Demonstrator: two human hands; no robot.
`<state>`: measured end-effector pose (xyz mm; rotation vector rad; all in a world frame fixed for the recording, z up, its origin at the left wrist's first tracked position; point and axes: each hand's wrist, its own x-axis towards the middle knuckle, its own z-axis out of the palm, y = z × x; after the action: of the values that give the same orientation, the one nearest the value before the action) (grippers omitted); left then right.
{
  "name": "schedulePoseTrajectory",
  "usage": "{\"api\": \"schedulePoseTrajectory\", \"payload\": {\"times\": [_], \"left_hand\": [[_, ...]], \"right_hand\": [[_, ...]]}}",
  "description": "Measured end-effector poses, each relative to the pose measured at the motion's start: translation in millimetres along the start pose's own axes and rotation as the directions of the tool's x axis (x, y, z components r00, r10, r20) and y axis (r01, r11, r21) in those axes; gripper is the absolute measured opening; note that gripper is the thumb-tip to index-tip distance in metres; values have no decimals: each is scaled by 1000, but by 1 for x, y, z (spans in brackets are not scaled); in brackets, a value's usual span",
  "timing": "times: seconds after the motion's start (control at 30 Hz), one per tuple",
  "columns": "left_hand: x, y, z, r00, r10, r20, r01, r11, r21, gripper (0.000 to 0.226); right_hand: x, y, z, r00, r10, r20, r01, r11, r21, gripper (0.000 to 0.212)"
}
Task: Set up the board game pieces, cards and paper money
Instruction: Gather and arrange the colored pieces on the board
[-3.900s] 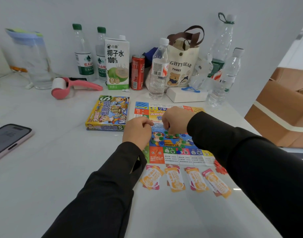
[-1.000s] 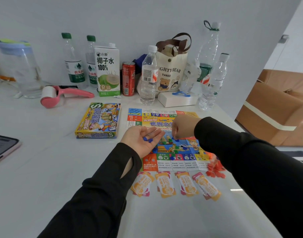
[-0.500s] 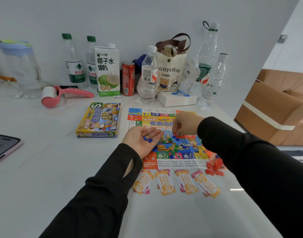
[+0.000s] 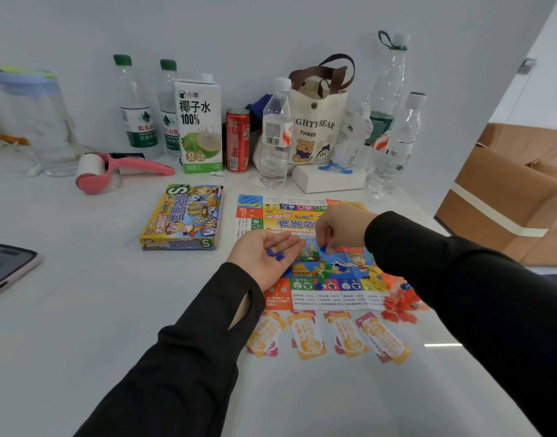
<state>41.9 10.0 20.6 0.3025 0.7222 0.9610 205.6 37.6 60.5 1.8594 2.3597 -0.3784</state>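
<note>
On the white tabletop (image 4: 81, 310), head view. The unfolded multicoloured paper game board (image 4: 255, 212) lay flat at centre.

- The left hand (image 4: 264, 253) was palm-up over the board's 8 o'clock side. Its fingers were straight and relaxed, and a few small blue plastic pieces (image 4: 275, 254) lay loose in the palm.
- The right hand (image 4: 340, 228) was at 3 o'clock of the left and near it, over the board's middle. Thumb and forefinger pinched a single blue piece (image 4: 323, 248) just above the print, with the other fingers curled. I could not tell whether the piece touched the board.
- Small green plastic pieces (image 4: 326, 269) were scattered on the board towards 6 o'clock.
- A heap of red plastic pieces (image 4: 400, 310) sat at the 4 o'clock corner, partly on the board and partly on the table.
- Four small stacks of orange-printed cards (image 4: 305, 335) stood in a row just beside the board's 6 o'clock edge, with pink edges showing beneath.
- The flat yellow-and-blue cardboard game box (image 4: 182, 216) was shut, at the board's 9 o'clock and near it but apart.
- A row stood against the wall at 12 o'clock: a white-and-green coconut water carton (image 4: 199, 121), a red drink can (image 4: 237, 140) and a cream canvas tote bag with bear print (image 4: 318, 130), with clear plastic bottles among them.
- A pink-cased phone (image 4: 6, 269) lay far out at 9 o'clock, well apart, screen up.
- Both sleeves were black.
</note>
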Motion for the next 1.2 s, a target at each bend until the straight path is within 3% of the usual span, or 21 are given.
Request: {"api": "schedulePoseTrajectory", "payload": {"times": [0.3, 0.6, 0.67, 0.73, 0.8, 0.87, 0.97, 1.03, 1.13, 1.2], "left_hand": [[-1, 0, 1, 1000, -1, -4, 1, 1000, 6, 28], [-2, -1, 0, 1000, 12, 0, -12, 1000, 17, 28], [-2, -1, 0, 1000, 12, -1, -12, 1000, 23, 28], [-1, -1, 0, 1000, 8, 1, -8, 1000, 18, 27], [-1, 1, -1, 1000, -4, 3, 4, 1000, 6, 28], [-1, 2, 0, 1000, -9, -6, 9, 1000, -4, 28], [-3, 3, 1, 1000, -17, -4, 17, 999, -27, 28], [-5, 5, 1, 1000, -24, -2, 24, 999, -38, 28], [-6, 6, 0, 1000, -20, 4, 20, 998, -58, 28], [-6, 5, 0, 1000, -13, 7, 13, 998, -68, 29]], "right_hand": [[0, -3, 1, 999, 8, 41, 1, 978, -207, 19], [-9, 1, 9, 1000, 20, -24, -24, 979, -201, 20], [-11, 0, 9, 997, 37, -71, -48, 986, -161, 17], [-14, -4, 4, 978, 61, -199, -54, 998, 40, 9], [-20, -16, -5, 947, 46, -318, 45, 960, 275, 4], [-25, -33, -13, 934, -24, -356, 161, 919, 360, 3], [-27, -48, -17, 934, -102, -342, 230, 904, 359, 11], [-24, -44, -17, 927, -74, -368, 212, 913, 348, 11], [-22, -26, -13, 927, 29, -374, 96, 946, 310, 11], [-22, -13, -5, 967, 61, -249, -14, 983, 183, 14]]}}
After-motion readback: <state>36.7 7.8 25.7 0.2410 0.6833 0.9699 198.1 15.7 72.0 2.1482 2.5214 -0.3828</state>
